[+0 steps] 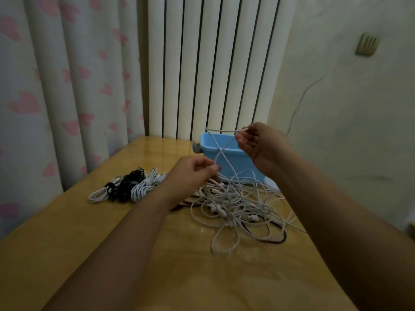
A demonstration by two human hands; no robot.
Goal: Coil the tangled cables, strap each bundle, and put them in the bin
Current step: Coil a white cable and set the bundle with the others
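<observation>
While the pile is this knotted, each cable has to be drawn out by one free end.

Cable in hand: a thin white cable (pixel 221 151) is lifted above the surface (pixel 139 254), crossing itself in a loop in front of the bin.
Left hand: the left hand (pixel 193 173) pinches the cable low down, thumb and fingertips closed on it just above the pile.
Right hand: the right hand (pixel 258 142) is held higher, palm turned inward, pinching the cable's upper end between fingertips.
Tangle: the tangled cables (pixel 240 207) lie on the surface below the hands, mostly white with a black one threaded along the near edge.
Done bundles: coiled bundles (pixel 128 187), white and black, lie together to the left of the pile, not yet in the bin.
Bin: the blue bin (pixel 226 158) stands at the back of the surface, just beyond the tangle.
Handling: the cable looks light, limp and smooth; it will likely slip through a loose pinch and drag neighbouring loops along if pulled hard.
Where to hold: probably best near the plug end, feeding slack through the other hand, since a mid-length pull could tighten the knots.
</observation>
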